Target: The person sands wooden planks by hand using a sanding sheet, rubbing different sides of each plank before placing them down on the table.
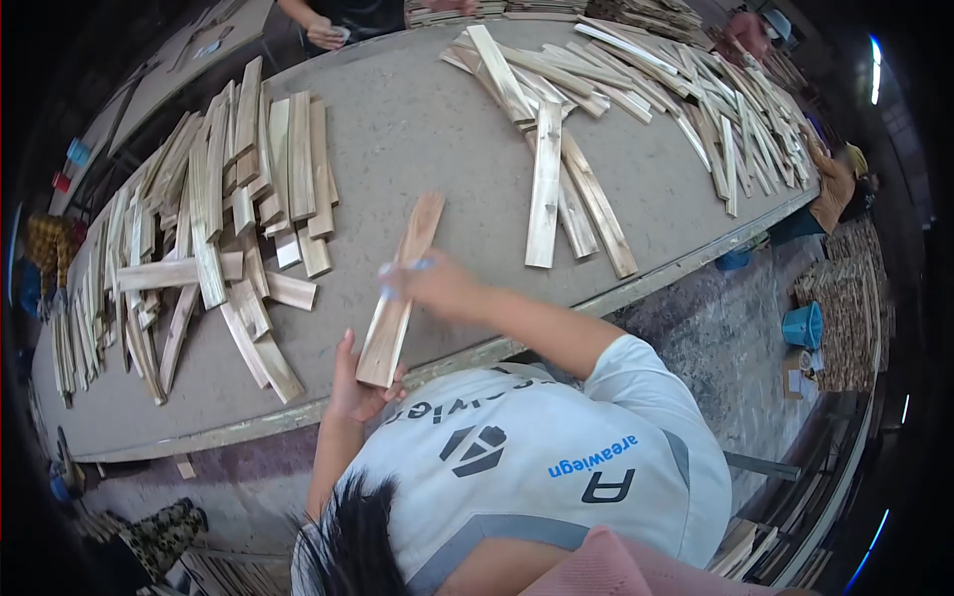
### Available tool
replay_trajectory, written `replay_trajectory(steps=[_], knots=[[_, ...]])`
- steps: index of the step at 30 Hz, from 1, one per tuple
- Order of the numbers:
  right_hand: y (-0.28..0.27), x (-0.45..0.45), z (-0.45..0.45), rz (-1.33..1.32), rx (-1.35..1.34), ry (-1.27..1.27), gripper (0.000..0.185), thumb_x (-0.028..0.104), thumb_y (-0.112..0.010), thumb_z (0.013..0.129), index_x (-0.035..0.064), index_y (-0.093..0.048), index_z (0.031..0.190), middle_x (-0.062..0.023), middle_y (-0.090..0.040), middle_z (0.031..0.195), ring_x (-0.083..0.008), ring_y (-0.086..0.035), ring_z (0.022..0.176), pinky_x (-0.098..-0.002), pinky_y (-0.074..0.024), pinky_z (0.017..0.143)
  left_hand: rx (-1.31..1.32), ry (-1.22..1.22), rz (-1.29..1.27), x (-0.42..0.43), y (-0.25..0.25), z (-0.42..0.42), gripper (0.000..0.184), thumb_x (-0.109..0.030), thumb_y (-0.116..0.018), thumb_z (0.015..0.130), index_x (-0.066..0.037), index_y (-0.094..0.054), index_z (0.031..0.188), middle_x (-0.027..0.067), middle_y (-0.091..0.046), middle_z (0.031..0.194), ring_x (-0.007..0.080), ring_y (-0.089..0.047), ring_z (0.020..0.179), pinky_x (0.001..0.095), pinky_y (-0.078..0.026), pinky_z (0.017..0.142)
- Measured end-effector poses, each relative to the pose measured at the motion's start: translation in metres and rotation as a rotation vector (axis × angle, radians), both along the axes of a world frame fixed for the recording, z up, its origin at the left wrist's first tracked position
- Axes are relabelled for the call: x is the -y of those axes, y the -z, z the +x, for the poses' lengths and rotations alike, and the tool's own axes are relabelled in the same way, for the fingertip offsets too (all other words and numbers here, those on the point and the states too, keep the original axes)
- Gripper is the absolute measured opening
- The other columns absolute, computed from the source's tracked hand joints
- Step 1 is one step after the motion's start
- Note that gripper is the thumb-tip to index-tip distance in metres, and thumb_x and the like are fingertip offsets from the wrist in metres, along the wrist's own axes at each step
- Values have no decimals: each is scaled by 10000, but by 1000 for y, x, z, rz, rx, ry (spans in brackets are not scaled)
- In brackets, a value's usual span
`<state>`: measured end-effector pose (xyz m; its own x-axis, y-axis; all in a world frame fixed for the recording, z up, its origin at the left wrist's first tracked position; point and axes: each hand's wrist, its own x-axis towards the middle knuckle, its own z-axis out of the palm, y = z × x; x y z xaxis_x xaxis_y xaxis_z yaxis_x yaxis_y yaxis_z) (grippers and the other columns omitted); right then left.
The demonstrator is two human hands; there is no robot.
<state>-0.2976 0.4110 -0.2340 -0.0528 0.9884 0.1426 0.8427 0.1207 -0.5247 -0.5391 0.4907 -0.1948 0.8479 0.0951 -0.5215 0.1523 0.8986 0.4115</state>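
A narrow wooden slat [389,333] slants up from the table's near edge, its near end cradled in my left hand [360,389]. The thumb of that hand stands along the slat's left side and the fingers curl under its end. My right hand [442,286] lies across the middle of the slat, blurred by motion. Its fingers are closed around something small and pale bluish [396,277], pressed on the slat's face; I cannot make out what it is.
Loose slats [214,199] are heaped on the table [417,129] at left, and another pile [596,79] spreads at back right. Other people stand around the table, one person's hand [325,34] at the far edge. A blue bucket [802,326] stands by stacked wood at right.
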Motion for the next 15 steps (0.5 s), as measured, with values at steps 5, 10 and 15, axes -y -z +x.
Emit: replay_trajectory(steps=[5, 10, 15], knots=[[16, -5, 4, -402, -697, 535, 433, 162, -451, 1011, 206, -528, 1434, -114, -655, 1324, -331, -653, 1116, -512, -434, 1013, 1, 45, -13, -15, 14, -13, 752, -705, -338, 967, -64, -525, 1314, 131, -603, 766, 210, -523, 489, 365, -541, 596], [3, 30, 88, 251, -545, 641, 820, -201, -313, 765, 39, -362, 1548, -139, -489, 1525, -212, -429, 1435, -313, -271, 1182, -355, 450, 1124, -29, -14, 33, 807, -562, -576, 949, -20, -357, 1505, 235, -606, 1228, 338, -635, 1033, 460, -543, 835], [-40, 46, 95, 390, -772, 781, 720, -144, -294, 877, 51, -325, 1570, -119, -421, 1573, -208, -383, 1464, -319, -313, 1119, 190, 322, 1452, -16, -7, 68, 879, -561, -615, 932, -43, -280, 1558, 259, -422, 1508, 384, -413, 1403, 449, -385, 1121]])
